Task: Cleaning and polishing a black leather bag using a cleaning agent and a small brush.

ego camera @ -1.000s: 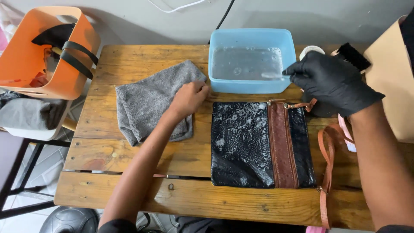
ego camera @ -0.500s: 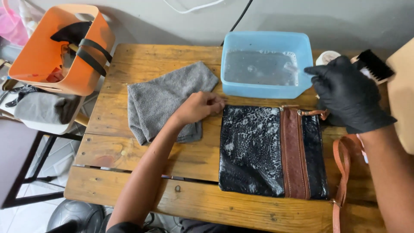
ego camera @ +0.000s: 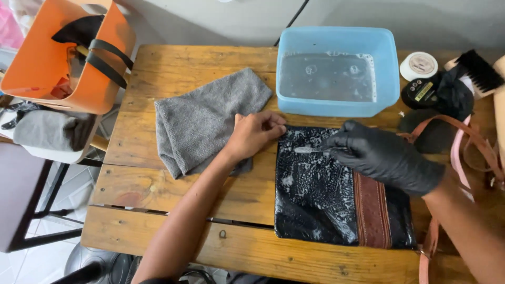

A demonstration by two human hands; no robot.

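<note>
On the black bag (ego camera: 321, 194), gloved right hand (ego camera: 384, 160) newly arrived, fingers pinching brush (ego camera: 310, 150), left hand (ego camera: 255, 134) fingers flat at edge

Soft, even daylight fills the scene and shadows are faint. The wet black leather bag (ego camera: 321, 200) shines with small white glints. The picture is sharp, with slightly bent edges

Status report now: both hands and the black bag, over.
Left hand bare, pressing top-left corner of black bag. Right hand, black glove, grip on small brush, bristles on bag. Grey towel under left wrist.
</note>
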